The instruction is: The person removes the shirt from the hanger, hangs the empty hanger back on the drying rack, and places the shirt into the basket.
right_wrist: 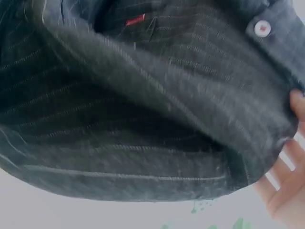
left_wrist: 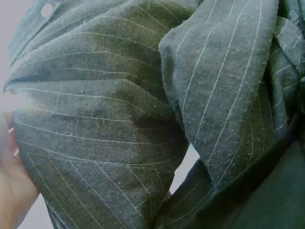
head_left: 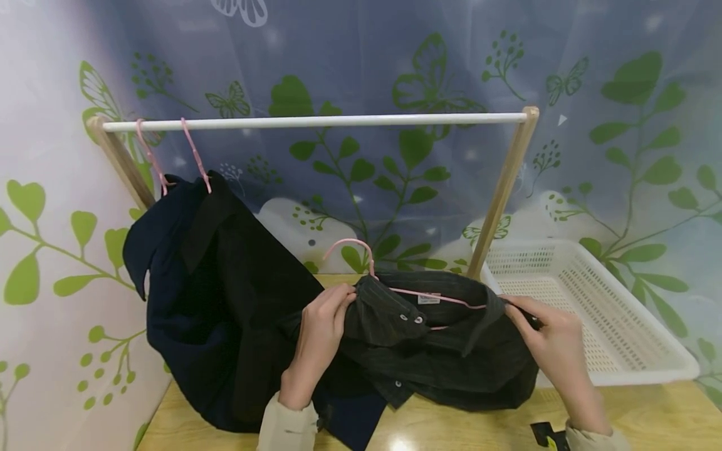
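Observation:
A dark grey pinstriped shirt (head_left: 451, 376) is held up just over the table, its collar facing up and a white label (head_left: 429, 299) showing inside. Within the neck opening lies a pink hanger (head_left: 352, 240), its hook sticking out at the left; the shirt hides most of the rest. My left hand (head_left: 321, 332) pinches the collar's left side near the hook. At the opposite side, my right hand (head_left: 555, 338) pinches the collar edge. The left wrist view shows folded striped cloth (left_wrist: 95, 109) beside the fingers. A white button (right_wrist: 262, 28) shows in the right wrist view.
A rack with a white rod (head_left: 338, 121) and wooden posts stands behind. Two pink hangers (head_left: 197, 156) carry dark navy and black garments (head_left: 225, 300) at its left, draping onto the wooden table (head_left: 451, 432). A white plastic basket (head_left: 648, 378) sits at the right.

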The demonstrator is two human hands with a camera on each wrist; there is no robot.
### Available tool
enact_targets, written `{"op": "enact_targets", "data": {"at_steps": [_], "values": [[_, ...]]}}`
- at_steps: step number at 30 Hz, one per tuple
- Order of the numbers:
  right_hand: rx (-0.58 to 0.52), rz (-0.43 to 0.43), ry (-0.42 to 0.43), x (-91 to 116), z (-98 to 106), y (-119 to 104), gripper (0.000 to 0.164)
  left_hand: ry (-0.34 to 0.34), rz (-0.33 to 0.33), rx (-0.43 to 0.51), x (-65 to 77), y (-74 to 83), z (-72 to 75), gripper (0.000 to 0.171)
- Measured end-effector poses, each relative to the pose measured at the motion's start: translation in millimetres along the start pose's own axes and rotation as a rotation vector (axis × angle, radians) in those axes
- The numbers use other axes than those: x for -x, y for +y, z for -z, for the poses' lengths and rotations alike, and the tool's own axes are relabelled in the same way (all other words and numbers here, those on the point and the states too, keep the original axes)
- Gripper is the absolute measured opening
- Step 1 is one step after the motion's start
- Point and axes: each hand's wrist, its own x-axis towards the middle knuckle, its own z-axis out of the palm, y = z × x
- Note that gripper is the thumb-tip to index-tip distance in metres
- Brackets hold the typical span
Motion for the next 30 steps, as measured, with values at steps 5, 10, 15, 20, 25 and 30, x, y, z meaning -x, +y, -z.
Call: {"op": "enact_targets", "data": {"at_steps": [5,10,15,20,25,30], "values": [[-0.051,-0.011,0.005,-1.7,-9.1,-20.7,0.030,0.036,0.023,0.012,0.5,5.6,-2.0,0.017],[-0.054,0.071,0.123,-2.3,-19.3,-41.0,0.042,0.061,0.029,0.021,-0.6,9.5,-3.6,0.016],[0.100,-0.015,0.120,0.5,-22.6,-42.9,0.061,0.052,0.022,0.031,-1.5,10.5,-2.2,0.016],[0.153,-0.182,0.145,2.8,-13.9,-32.5,0.056,0.044,0.019,0.040,-2.0,9.6,1.4,0.014],[0.219,-0.283,0.064,2.9,-8.8,-27.3,0.043,0.005,0.009,0.064,-1.5,8.9,2.3,0.015],[0.303,-0.358,-0.101,1.9,-9.1,-25.8,0.037,0.001,0.024,0.065,-0.3,6.7,-0.1,0.016]]}}
